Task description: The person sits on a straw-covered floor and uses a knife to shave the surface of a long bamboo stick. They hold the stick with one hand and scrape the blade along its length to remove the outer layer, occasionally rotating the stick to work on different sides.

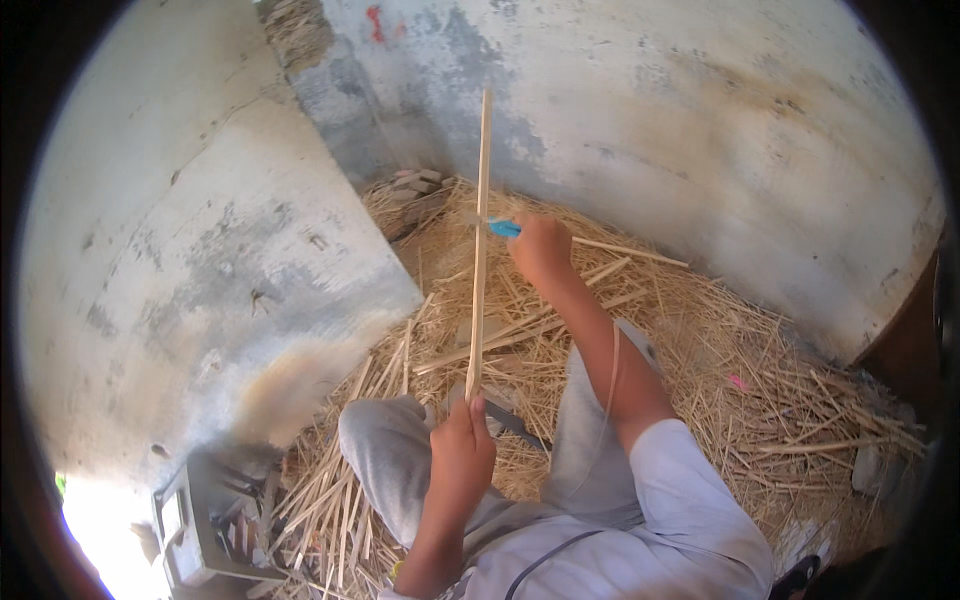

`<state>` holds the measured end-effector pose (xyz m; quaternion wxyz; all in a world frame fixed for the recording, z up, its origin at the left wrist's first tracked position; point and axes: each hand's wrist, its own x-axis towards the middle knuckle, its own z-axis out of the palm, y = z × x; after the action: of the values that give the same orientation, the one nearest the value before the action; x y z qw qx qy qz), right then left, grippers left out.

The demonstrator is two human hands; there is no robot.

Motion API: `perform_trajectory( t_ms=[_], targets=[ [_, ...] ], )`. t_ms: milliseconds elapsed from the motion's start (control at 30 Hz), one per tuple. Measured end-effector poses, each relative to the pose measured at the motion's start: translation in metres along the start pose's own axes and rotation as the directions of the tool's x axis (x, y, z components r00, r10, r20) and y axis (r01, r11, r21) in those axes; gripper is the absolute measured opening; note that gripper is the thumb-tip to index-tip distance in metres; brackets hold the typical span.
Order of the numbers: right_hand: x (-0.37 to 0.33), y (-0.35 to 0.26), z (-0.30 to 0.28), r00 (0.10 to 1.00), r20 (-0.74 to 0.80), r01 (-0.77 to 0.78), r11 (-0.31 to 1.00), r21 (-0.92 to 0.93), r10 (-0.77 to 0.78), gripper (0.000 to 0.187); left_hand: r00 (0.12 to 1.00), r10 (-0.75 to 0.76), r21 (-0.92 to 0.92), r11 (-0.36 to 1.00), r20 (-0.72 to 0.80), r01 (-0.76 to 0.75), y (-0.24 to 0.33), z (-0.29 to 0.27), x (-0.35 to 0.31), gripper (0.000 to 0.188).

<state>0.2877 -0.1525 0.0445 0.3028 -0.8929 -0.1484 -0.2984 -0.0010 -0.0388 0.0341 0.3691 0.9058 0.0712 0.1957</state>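
Observation:
My left hand [463,440] is closed around the lower end of a long, pale wooden strip [479,290], which stands nearly upright in front of me. Farther out, my right hand [543,247] grips a knife with a blue handle [505,229], its fingers wrapped round it. The knife reaches the strip partway up its length; its blade is too small to make out clearly. Between my bent legs, a dark flat bar [515,425] lies slantwise, partly hidden behind the left hand and the strip.
Shavings and thin sticks [700,330] cover the floor. Longer split strips [335,510] are heaped on the left, beside a grey box-like frame [195,530]. A stained wall [680,130] rises ahead, and a wall panel [220,240] juts in from the left. Broken bricks [415,185] lie in the corner.

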Motion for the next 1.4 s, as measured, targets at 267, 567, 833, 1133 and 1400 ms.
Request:
perform_trajectory(
  t_ms=[267,567,833,1133,1400],
  targets=[
    [0.039,0.046,0.025,0.950,0.024,-0.313,0.949,0.025,0.313,0.014,0.975,-0.100,0.192,0.979,0.200,0.062,-0.038,-0.037,-0.096,0.032],
    [0.045,0.083,0.026,0.784,0.146,-0.619,0.742,0.257,0.603,0.026,0.900,-0.355,-0.018,0.928,0.251,0.371,-0.131,-0.077,-0.208,0.036],
    [-0.007,-0.024,0.019,0.993,0.063,0.081,0.970,0.228,-0.098,0.016,0.911,-0.339,-0.395,0.822,0.236,0.409,-0.120,-0.052,-0.097,0.039],
    [-0.016,-0.039,-0.006,0.954,0.254,0.157,0.987,0.040,-0.162,0.012,0.931,-0.312,-0.285,0.890,0.189,0.356,-0.108,-0.039,-0.080,0.040],
    [0.010,0.004,-0.021,0.967,0.253,0.022,0.999,-0.038,-0.011,0.017,0.905,-0.361,-0.309,0.854,0.224,0.417,-0.090,-0.015,-0.120,0.043]
  ],
)
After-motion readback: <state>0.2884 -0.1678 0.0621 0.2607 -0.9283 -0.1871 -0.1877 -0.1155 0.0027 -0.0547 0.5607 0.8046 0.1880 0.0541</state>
